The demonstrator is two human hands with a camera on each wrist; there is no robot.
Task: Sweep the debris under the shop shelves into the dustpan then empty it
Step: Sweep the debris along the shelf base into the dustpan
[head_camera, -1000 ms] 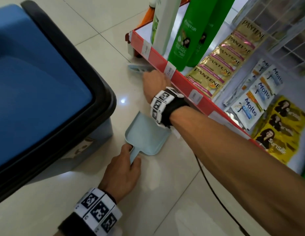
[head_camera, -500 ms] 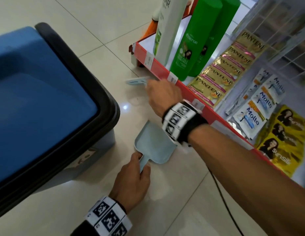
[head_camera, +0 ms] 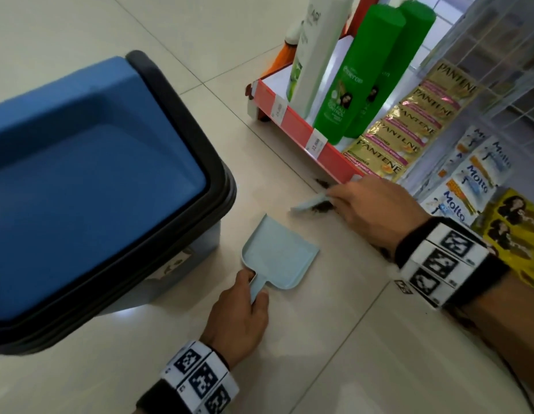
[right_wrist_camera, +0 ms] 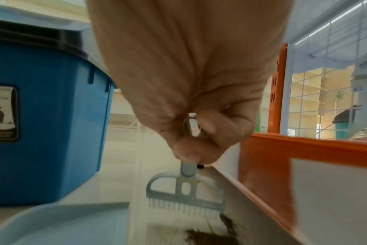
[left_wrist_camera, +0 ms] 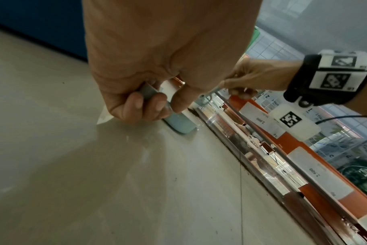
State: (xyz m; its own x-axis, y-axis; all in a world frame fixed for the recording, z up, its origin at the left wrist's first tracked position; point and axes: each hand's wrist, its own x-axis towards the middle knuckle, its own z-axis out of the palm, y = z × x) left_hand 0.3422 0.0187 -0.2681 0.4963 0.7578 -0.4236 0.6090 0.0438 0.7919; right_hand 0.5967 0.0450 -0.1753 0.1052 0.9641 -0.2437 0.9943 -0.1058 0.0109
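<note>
A pale blue dustpan (head_camera: 279,254) lies flat on the tiled floor, its mouth facing the shelf. My left hand (head_camera: 240,313) grips its short handle (left_wrist_camera: 151,92). My right hand (head_camera: 376,209) grips the handle of a small pale blue brush (head_camera: 309,204), whose bristled head (right_wrist_camera: 185,197) touches the floor beside the shelf's red front edge (head_camera: 292,121). Dark brown debris (head_camera: 324,207) lies by the bristles, a short way from the dustpan's mouth (right_wrist_camera: 59,220). More debris (right_wrist_camera: 212,232) shows close to the shelf base.
A blue bin (head_camera: 89,174) with a black rim stands close on the left of the dustpan. The low shelf holds green shampoo bottles (head_camera: 352,76) and hanging sachets (head_camera: 403,127). A wire rack (head_camera: 498,55) rises at the right. A black cable (left_wrist_camera: 346,118) trails from my right wrist.
My right hand has drawn the brush back along the shelf edge toward me, dragging dark debris out near the dustpan's mouth. My left hand keeps hold of the dustpan handle.
</note>
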